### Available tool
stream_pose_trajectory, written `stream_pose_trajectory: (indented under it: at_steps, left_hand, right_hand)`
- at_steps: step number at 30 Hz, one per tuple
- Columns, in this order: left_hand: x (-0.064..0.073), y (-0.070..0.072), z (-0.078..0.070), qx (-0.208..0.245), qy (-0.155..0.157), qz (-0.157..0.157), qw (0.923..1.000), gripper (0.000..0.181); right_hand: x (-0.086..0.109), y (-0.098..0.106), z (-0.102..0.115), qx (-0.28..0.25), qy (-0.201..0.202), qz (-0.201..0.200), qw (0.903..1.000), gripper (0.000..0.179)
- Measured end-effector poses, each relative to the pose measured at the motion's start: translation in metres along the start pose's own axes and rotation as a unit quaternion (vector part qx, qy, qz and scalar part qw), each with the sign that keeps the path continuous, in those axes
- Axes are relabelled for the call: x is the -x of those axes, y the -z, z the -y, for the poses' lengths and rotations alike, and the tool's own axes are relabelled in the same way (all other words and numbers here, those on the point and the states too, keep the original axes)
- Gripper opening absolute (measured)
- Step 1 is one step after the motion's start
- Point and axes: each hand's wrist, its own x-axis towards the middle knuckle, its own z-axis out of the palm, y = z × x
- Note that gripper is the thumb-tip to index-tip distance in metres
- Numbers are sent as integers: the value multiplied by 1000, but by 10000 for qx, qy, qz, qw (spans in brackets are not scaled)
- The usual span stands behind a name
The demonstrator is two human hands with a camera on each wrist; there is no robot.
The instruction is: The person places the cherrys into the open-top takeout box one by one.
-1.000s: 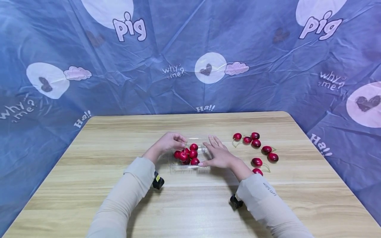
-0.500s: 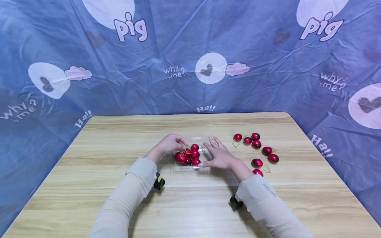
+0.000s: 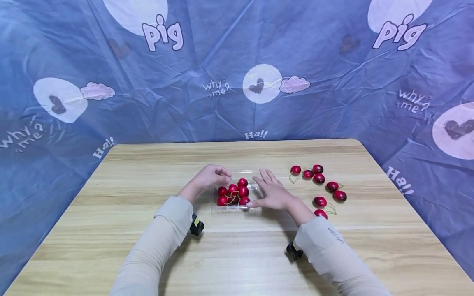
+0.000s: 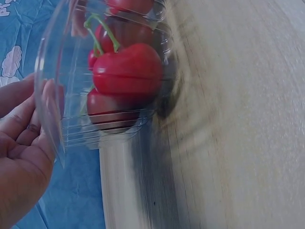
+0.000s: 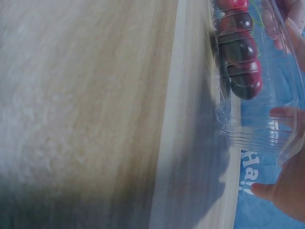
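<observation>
Near the middle of the wooden table point(image 3: 240, 263), with twelve o'clock at its far edge, we see a clear plastic container point(image 3: 231, 208) holding a cluster of red cherries point(image 3: 243, 192). From the left hand point(image 3: 209, 176), that cluster lies toward four o'clock; from the right hand point(image 3: 274, 194), it lies at nine. We find the loose cherries point(image 3: 339, 196) on the tabletop beyond the right hand, spread from about half past one round to four o'clock of it.

The left forearm points toward one o'clock, and its hand turns toward three, fingers bent beside the container's rim; we cannot tell whether the fingertips have hold of anything. The right forearm points to half past ten, palm down. We see this hand spread wide, fingers extended toward eleven and thumb out toward nine at the container's near right corner, with nothing in its grasp. Both sleeves point(image 3: 148, 250) are pale, and we notice a small black device point(image 3: 294, 251) below each wrist.
</observation>
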Motion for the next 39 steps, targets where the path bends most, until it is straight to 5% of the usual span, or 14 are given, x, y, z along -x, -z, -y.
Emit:
stream_pose_trajectory:
  at_steps: [10, 14, 25, 33, 39]
  left_hand:
    - [10, 2, -9, 203, -103, 30, 9997, 31]
    - [5, 6, 1, 221, -179, -63, 9996, 32]
    - [17, 13, 4, -804, -516, -140, 9953, 27]
    - [24, 15, 4, -993, -592, -175, 9931, 34]
    - [28, 16, 5, -1328, -844, -483, 9864, 37]
  right_hand:
    - [1, 2, 0, 36, 62, -8, 10000, 99]
    - [0, 1, 0, 17, 89, -43, 9999, 99]
    - [1, 1, 1, -163, 136, -179, 9996, 101]
    - [2, 1, 0, -271, 174, -297, 9990, 100]
    - [3, 2, -1, -440, 173, -307, 9984, 98]
